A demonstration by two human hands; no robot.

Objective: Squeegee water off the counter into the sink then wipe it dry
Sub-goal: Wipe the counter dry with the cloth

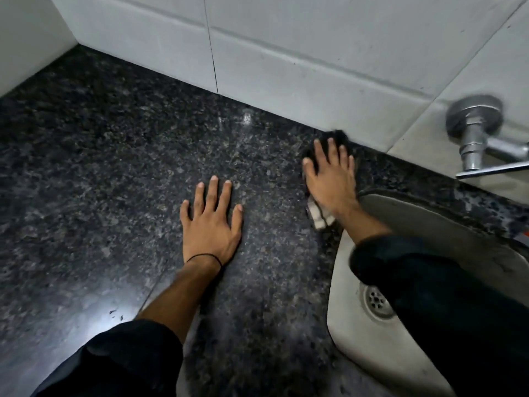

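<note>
Both flat: left hand (210, 224) on counter (100, 167), right hand (329, 179) pressing probable cloth (319, 216).

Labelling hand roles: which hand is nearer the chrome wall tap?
Right. The right hand presses a dark-and-white cloth on the black speckled granite counter, left of the chrome wall tap; the left hand lies flat farther left.

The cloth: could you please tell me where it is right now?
In the head view, the cloth lies pressed under the right hand on the granite counter, close to the tiled back wall, at the far left corner of the sink.
</note>
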